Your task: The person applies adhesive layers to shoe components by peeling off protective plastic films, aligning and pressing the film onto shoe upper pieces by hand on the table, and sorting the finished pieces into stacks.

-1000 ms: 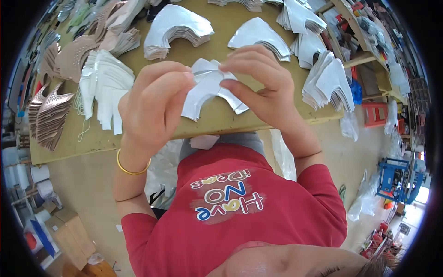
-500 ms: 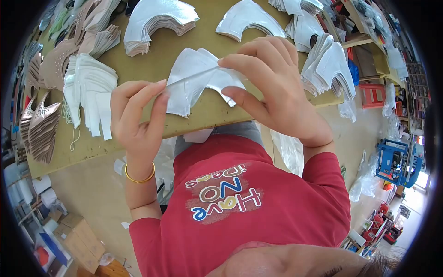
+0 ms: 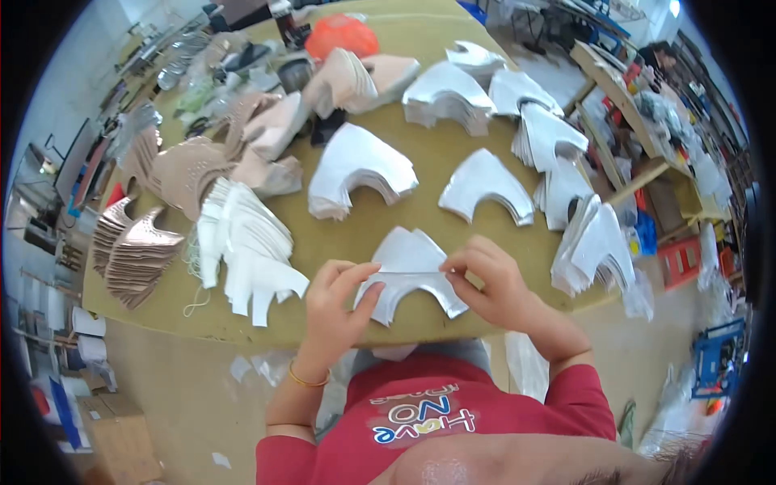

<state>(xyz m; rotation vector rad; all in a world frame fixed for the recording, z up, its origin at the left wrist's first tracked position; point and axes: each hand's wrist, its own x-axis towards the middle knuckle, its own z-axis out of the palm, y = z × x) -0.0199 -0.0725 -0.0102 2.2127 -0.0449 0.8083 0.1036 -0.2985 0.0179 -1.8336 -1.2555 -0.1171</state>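
A narrow pale strip (image 3: 412, 272) stretches level between my two hands, above a white arch-shaped piece (image 3: 411, 242) near the table's front edge. My left hand (image 3: 335, 301) pinches the strip's left end between thumb and fingers. At its right end, my right hand (image 3: 489, 281) pinches too. Whether the strip touches the piece below is unclear. A stack of white strips (image 3: 242, 242) lies left of my left hand. Beyond my hands are a thick stack of white arch pieces (image 3: 360, 162) and a thinner stack (image 3: 485, 186).
Further white stacks (image 3: 594, 246) line the table's right side. Perforated brown pieces (image 3: 145, 255) and beige pieces (image 3: 190, 170) lie at the left. An orange bag (image 3: 341, 35) sits at the back. A red stool (image 3: 679, 260) stands on the floor at right.
My head view has pulled back, showing more of the table. Both hands have lowered toward the white arch piece, and the strip between them went from slanted to level.
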